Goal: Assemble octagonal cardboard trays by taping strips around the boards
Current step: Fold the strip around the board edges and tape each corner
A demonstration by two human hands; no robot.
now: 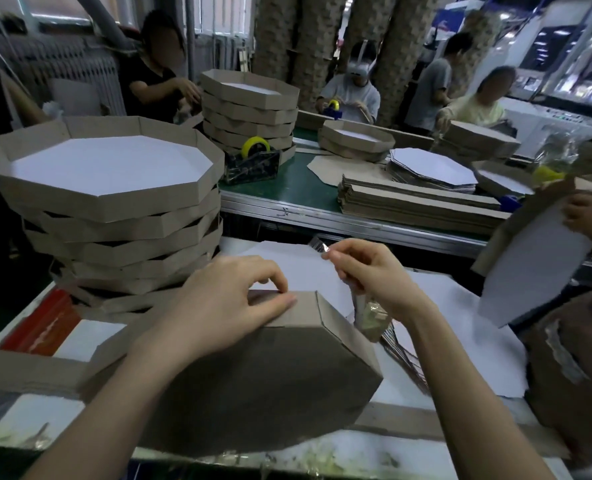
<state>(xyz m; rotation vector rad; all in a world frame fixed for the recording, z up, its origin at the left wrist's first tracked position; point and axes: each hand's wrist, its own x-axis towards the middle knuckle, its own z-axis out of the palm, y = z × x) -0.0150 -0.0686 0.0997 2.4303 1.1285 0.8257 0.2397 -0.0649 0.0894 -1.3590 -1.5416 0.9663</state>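
We judge the octagonal tray [260, 375] light but creasable — left hand [232, 299] grips its strip rim, the sound hold, while right hand [367, 275] pinches limp, sticky tape [318, 245].

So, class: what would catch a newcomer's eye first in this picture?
Centre foreground, the left hand holds a brown strip against a tilted half-built tray while the right hand pinches clear tape beside it. At left stands a tall stack of finished octagonal trays, white inside.

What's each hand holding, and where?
Left hand pinches the tray at its top rim; right hand pinches the clear tape near its upper end.
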